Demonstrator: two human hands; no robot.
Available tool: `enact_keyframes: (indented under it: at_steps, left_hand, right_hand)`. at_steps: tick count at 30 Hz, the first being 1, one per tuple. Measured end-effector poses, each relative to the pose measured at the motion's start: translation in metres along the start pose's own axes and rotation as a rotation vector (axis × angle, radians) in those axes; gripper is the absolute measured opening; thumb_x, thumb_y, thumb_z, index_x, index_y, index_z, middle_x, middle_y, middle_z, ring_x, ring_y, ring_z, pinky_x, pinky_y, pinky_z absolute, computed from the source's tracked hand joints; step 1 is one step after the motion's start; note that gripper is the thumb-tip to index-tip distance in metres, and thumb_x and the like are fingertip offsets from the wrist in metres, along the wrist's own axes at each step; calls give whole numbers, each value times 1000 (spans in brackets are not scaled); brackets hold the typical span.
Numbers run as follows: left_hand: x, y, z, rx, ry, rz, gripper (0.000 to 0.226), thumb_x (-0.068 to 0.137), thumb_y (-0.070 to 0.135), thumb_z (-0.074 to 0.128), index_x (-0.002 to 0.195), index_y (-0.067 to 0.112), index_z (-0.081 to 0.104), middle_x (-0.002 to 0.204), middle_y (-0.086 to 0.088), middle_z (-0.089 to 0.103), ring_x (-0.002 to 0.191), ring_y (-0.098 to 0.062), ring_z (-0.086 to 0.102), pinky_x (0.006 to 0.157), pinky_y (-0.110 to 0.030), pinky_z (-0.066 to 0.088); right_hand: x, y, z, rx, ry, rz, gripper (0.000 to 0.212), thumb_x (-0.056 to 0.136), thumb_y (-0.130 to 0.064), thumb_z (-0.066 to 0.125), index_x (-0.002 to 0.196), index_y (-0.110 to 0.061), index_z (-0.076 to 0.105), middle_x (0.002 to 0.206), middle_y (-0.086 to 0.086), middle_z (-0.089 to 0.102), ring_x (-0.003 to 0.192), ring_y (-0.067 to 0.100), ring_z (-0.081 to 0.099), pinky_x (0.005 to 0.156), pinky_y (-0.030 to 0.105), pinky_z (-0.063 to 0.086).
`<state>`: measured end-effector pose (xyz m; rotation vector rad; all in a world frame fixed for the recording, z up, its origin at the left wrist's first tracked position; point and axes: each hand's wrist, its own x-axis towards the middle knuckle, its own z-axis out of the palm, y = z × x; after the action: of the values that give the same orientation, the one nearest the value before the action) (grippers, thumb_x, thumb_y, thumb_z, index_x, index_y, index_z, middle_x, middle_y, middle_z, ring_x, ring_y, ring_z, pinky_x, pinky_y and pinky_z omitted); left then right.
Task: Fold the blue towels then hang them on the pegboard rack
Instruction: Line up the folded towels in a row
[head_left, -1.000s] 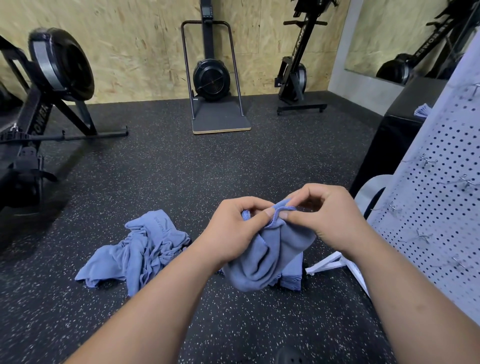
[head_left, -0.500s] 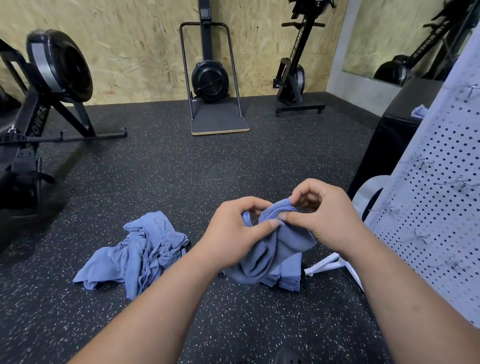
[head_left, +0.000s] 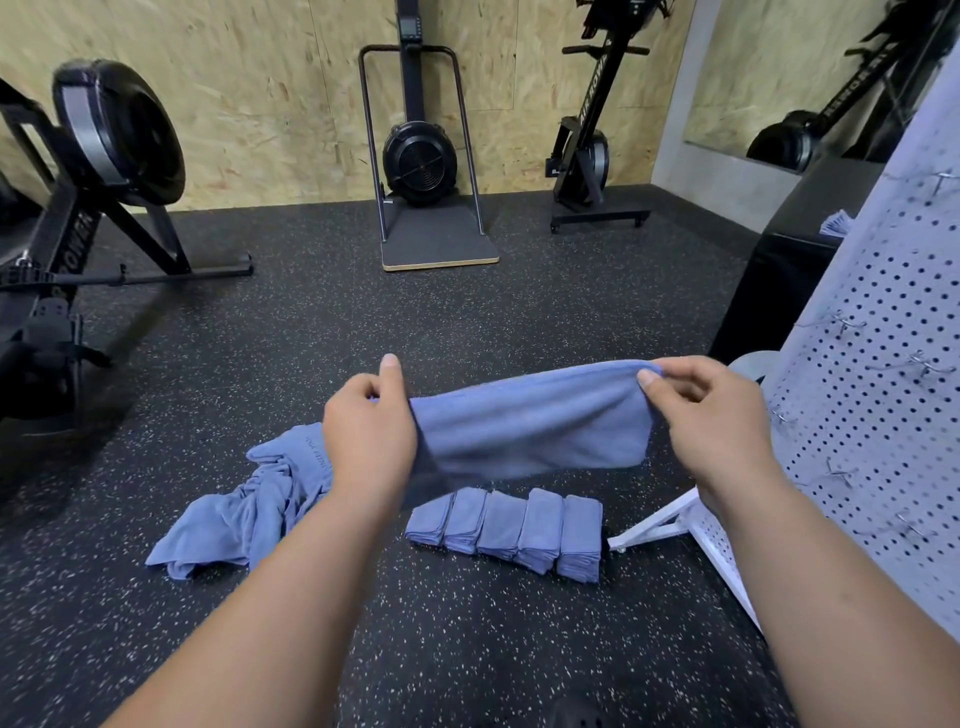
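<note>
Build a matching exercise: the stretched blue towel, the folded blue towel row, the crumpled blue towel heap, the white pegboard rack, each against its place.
1 stretched blue towel
2 folded blue towel row
3 crumpled blue towel heap
4 white pegboard rack

A far right, upright
B between left hand and right hand
C floor, left
D floor, centre

Pairs: 1-B, 2-D, 3-C, 4-A

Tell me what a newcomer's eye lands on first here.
First, the blue towel stretched between the left hand and right hand at centre, both gripping its top edge. Just below, on the speckled floor, lies a row of folded towels, with a crumpled pile to its left. The white pegboard rack stands at the right edge.
</note>
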<state>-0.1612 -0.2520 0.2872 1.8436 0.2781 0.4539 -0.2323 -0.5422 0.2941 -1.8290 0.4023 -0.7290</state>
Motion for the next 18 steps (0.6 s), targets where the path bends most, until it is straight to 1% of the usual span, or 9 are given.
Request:
enact_keyframes:
  at_steps: [2,4,6,8,10,12,14,16,18]
  left_hand:
    - [-1,3,-2,-10,-40,16,60,103,55,57,78,2,61,69,-4,57,61,-13,44,60,-19,38]
    - [-2,7,-2,-44,-160,102,55,97,58,66,74,9,62,68,8,59,64,-8,48,69,-24,43]
    - [-2,10,-5,-46,-354,209,40,90,52,78,75,16,69,73,14,67,71,-2,56,74,-22,44]
    - [0,6,-9,-5,-607,284,23,85,44,87,84,23,77,79,15,72,74,-2,60,73,-20,46]
    - [6,-3,-12,138,-779,319,16,84,38,89,93,29,79,83,14,75,74,-5,63,75,-27,52]
    - [12,-15,-12,374,-745,354,12,86,36,87,88,31,77,78,12,75,72,-7,65,73,-32,54]
    - [17,-21,-13,515,-590,351,14,89,35,83,81,30,72,73,11,71,72,-13,65,68,-31,50]
    - [15,-20,-15,482,-428,327,13,92,31,79,82,29,71,75,12,70,75,-14,66,66,-28,45]
    - [10,-14,-15,360,-330,301,11,93,28,76,84,29,72,75,14,70,73,-4,65,62,-19,43]
  right_hand:
    - [2,5,0,-8,34,25,7,92,-24,82,94,-30,79,85,-11,78,81,6,72,81,31,56]
    - [2,9,2,-52,89,48,5,92,-28,80,94,-31,78,83,-10,77,80,8,71,79,32,54]
    - [4,13,2,-116,157,81,2,93,-31,78,95,-30,76,82,-10,75,81,11,71,76,31,52]
    - [6,17,-1,-166,222,115,6,95,-34,75,96,-27,75,84,-10,75,84,15,72,76,32,53]
    - [8,17,-5,-191,259,144,10,96,-34,74,100,-25,75,88,-9,76,87,17,71,73,28,50]
    - [8,16,-9,-250,256,139,10,97,-32,74,101,-23,76,90,-7,75,88,17,69,70,26,44]
    - [7,16,-9,-282,230,100,8,96,-31,75,99,-23,76,89,-8,74,87,16,69,76,27,44]
    - [6,16,-6,-259,128,42,9,94,-29,78,102,-25,77,88,-10,75,84,13,70,80,29,49]
    - [5,17,0,-270,-42,14,12,92,-25,81,104,-28,78,86,-10,74,78,9,69,81,30,53]
